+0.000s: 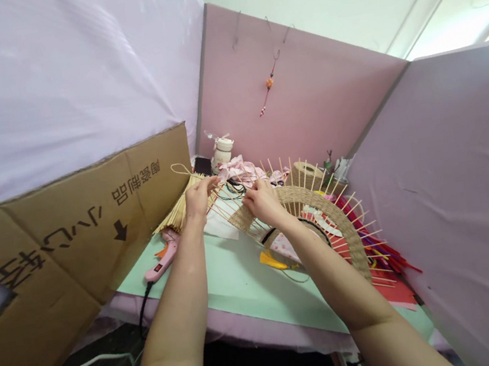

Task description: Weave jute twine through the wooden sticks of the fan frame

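Evidently mid-weave on the fan-like piece over the worktop, the R hand pinches its band near the L end, w/ the L hand by the outer spokes, fingers bent, tho can't tell if they grip anything. Any move there would prob. need a light touch, b/c the spokes fan out close to pink cloth & a twine roll; stick bundle & pink glue gun lie to the L.
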{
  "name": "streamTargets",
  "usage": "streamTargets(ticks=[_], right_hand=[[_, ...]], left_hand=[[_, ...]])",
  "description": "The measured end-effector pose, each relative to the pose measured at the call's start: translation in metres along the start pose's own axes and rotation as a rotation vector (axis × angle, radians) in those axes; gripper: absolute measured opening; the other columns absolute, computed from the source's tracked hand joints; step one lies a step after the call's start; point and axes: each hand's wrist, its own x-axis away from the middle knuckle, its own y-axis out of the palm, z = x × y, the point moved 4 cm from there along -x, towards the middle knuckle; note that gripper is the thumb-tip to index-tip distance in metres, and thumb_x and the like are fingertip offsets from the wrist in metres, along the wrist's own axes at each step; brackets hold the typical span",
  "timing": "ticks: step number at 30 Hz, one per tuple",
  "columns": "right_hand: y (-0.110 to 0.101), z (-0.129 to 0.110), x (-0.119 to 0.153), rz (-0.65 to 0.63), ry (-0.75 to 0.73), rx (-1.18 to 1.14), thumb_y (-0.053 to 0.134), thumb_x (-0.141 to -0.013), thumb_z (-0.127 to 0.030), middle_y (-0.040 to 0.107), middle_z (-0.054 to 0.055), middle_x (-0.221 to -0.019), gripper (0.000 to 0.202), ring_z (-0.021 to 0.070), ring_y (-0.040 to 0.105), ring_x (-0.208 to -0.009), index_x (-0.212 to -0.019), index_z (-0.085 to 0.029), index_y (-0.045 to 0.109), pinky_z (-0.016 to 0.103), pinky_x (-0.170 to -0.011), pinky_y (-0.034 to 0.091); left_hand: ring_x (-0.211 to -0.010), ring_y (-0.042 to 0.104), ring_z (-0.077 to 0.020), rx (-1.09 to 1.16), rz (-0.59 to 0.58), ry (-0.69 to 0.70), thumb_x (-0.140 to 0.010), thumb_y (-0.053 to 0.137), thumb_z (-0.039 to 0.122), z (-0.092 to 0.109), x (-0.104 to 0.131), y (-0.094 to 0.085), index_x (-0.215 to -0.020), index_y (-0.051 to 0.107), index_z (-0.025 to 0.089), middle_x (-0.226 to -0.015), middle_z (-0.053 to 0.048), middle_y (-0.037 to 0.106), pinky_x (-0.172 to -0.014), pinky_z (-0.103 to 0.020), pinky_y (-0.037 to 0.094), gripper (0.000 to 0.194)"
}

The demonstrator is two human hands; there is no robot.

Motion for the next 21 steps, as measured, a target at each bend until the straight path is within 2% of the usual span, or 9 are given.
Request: streamTargets(ticks=[8, 14, 21], right_hand=[[0.008, 0.009, -0.006, -0.066, -0.025, -0.041, 0.053, -0.091, -0.031, 0.051, 0.01, -0.104, 0.022, 0.0253, 0.043, -0.101, -0.09, -0.02, 0.072, 0.037, -0.085, 0.035], [0.015, 0.019, -0.01, -0.093, -0.093, -0.071, 0.049, -0.09, -0.023, 0.052, 0.01, -0.103, 0.024, 0.0224, 0.043, -0.1, -0.092, -0.019, 0.073, 0.034, -0.087, 0.036], [0.011, 0.019, -0.01, -0.151, -0.099, -0.094, 0.047, -0.089, -0.017, 0.052, 0.01, -0.103, 0.026, 0.0225, 0.044, -0.102, -0.095, -0.018, 0.073, 0.035, -0.088, 0.036]], left_hand=[[-0.066, 0.065, -0.0135, 0.01, 0.031, -0.048, -0.072, 0.069, 0.03, 0.003, 0.006, 0.001, -0.081, 0.074, 0.014, -0.087, -0.007, 0.074, -0.066, -0.025, 0.045, 0.018], [-0.064, 0.066, -0.0129, -0.003, 0.044, -0.062, -0.073, 0.068, 0.029, 0.004, 0.007, 0.001, -0.081, 0.073, 0.014, -0.09, -0.008, 0.074, -0.063, -0.024, 0.045, 0.019], [-0.064, 0.066, -0.0131, -0.004, 0.052, -0.048, -0.07, 0.068, 0.03, 0.005, 0.008, 0.002, -0.08, 0.073, 0.013, -0.088, -0.008, 0.075, -0.052, -0.019, 0.04, 0.02]])
